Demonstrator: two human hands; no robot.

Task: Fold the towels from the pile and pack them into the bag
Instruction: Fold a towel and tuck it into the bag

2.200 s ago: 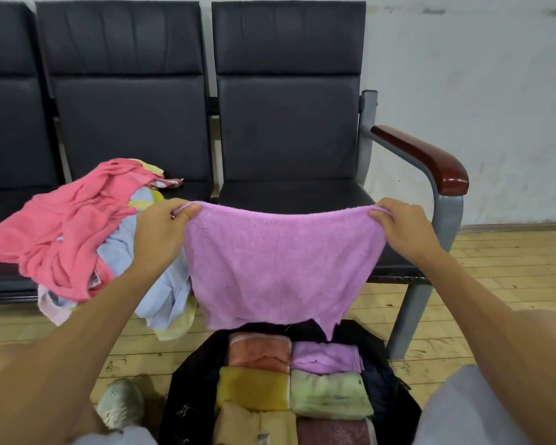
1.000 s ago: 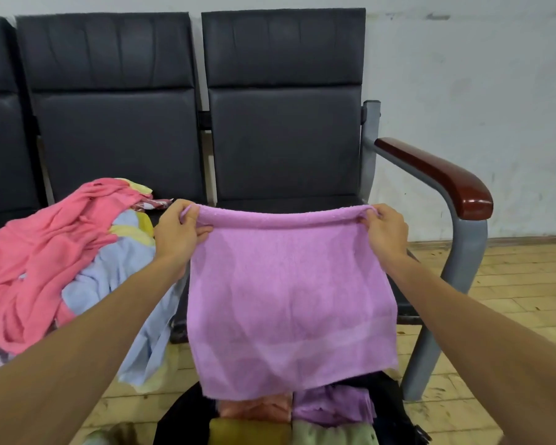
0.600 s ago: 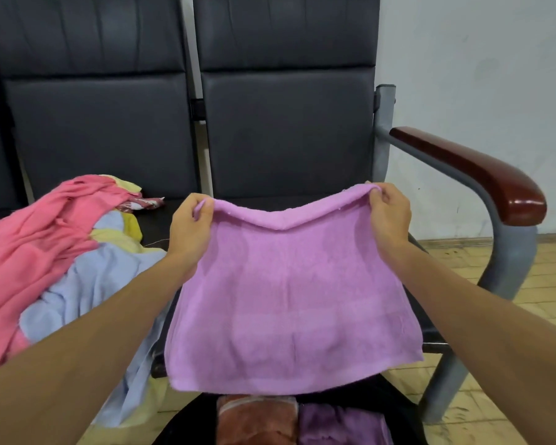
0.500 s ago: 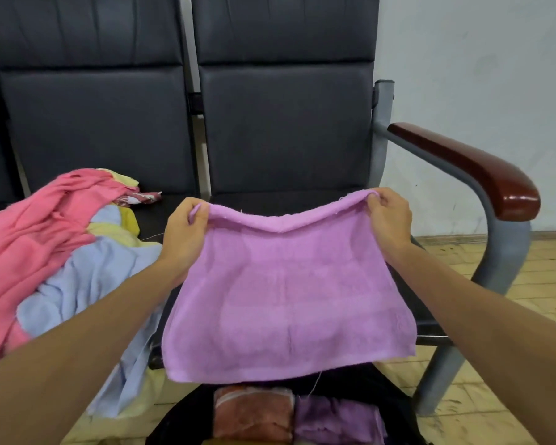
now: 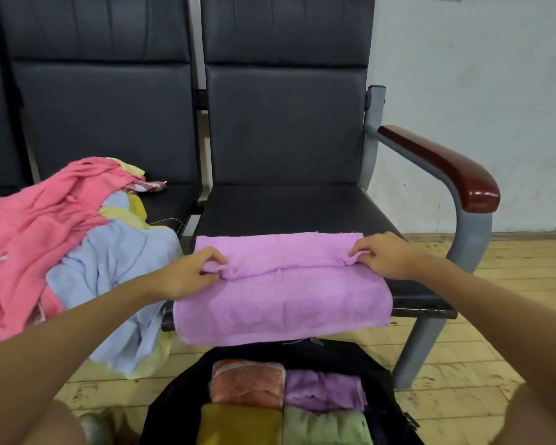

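Observation:
A lilac towel (image 5: 283,300) lies spread on the black chair seat (image 5: 289,210), its near edge hanging over the front. My left hand (image 5: 187,274) pinches the towel's left side at a crease, and my right hand (image 5: 382,255) pinches the right side at the same crease. A pile of towels (image 5: 61,245), pink, light blue and yellow, sits on the seat to the left. Below, an open black bag (image 5: 174,403) on the floor holds several folded towels: orange, purple, mustard and green.
The row of black chairs stands against a white wall. A grey metal frame with a dark red armrest (image 5: 443,165) rises to the right of the seat. The floor (image 5: 495,348) is worn yellow wood. A shoe (image 5: 93,428) shows at the bottom left.
The towel, held up in the air by its top corners before, now lies on the seat. Both hands have come down and pinch it along a crease across the middle.

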